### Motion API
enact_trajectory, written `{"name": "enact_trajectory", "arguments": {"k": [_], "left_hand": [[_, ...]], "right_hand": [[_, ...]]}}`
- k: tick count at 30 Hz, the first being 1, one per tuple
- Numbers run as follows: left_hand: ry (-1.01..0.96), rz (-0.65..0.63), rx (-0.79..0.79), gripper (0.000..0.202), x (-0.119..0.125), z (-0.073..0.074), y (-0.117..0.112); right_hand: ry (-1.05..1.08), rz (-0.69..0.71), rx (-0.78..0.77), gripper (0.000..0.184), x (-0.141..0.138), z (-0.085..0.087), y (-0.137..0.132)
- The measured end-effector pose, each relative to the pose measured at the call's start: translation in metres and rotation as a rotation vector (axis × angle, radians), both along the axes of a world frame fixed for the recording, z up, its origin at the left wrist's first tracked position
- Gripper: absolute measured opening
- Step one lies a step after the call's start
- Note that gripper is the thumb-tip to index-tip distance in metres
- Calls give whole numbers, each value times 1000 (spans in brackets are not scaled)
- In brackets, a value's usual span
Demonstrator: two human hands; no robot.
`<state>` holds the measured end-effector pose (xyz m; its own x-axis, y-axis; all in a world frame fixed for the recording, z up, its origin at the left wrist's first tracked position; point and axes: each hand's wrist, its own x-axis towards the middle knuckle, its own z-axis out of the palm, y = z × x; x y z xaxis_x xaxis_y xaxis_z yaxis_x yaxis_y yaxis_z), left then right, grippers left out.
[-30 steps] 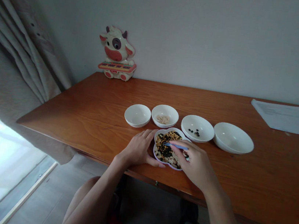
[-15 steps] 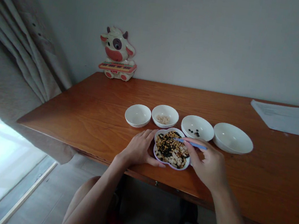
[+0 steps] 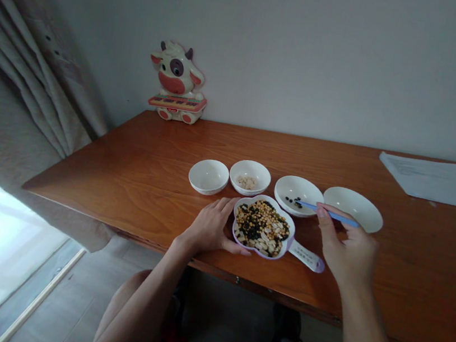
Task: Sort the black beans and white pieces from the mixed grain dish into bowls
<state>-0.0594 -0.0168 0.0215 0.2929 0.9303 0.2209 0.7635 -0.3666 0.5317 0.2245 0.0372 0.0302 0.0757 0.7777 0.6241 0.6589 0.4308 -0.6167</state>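
A flower-shaped white dish (image 3: pixel 261 226) with a lilac rim, near the table's front edge, just below a row of bowls: heaped with a mix of yellow grains, dark flakes and pale seeds, a white printed handle (image 3: pixel 305 255) jutting out to the right. Left hand (image 3: pixel 209 226) open and flat, fingers (image 3: pixel 223 207) against the dish's left rim, nothing gripped. Right hand (image 3: pixel 347 245) pinched around blue plastic tweezers (image 3: pixel 328 212), tips reaching over a white bowl (image 3: pixel 297 195) with a few black beans; anything between the tips too small to tell. Alongside, three more smooth ceramic bowls: a plain one (image 3: pixel 208 176), one with pale seeds (image 3: pixel 250 176), a wider one (image 3: pixel 354 208) just behind the right hand. Farther back on the glossy wooden table (image 3: pixel 125 179), a toy cow (image 3: pixel 176 81) and papers (image 3: pixel 438 181).
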Motion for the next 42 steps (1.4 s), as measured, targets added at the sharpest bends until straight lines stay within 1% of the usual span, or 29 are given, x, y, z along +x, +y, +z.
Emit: {"name": "enact_trajectory", "arguments": {"k": [11,16,18,21,28,31,34,39,42], "left_hand": [[6,-1,4,112,0,-2,0],[9,-3,18,112,-1,-2,0],[8,-10,15,111,-1,-1,0],[9,-4,12,112,0,-1,0],[3,-6,14,113,-1,-3,0],[-2,-14,16,112,-1,-2,0],[-8,-12,20,113,-1,-2,0],[1,-1,17,113,-1,-3,0],[7,9,11,115,-1,-3,0]], "right_hand": [[-18,20,-8,30,4,-2,-1],[3,91,-83,33,7,-2,-1],[22,100,-111,35,7,-2,0],[46,103,-109,35,7,-2,0],[181,114,-155,34,8,-2,-4],[303,136,-141,29,5,-3,-5],[413,142,-114,28,0,-1,-7],[281,104,-121,27,-6,8,-14],[236,164,-127,26,-11,9,-18]]}}
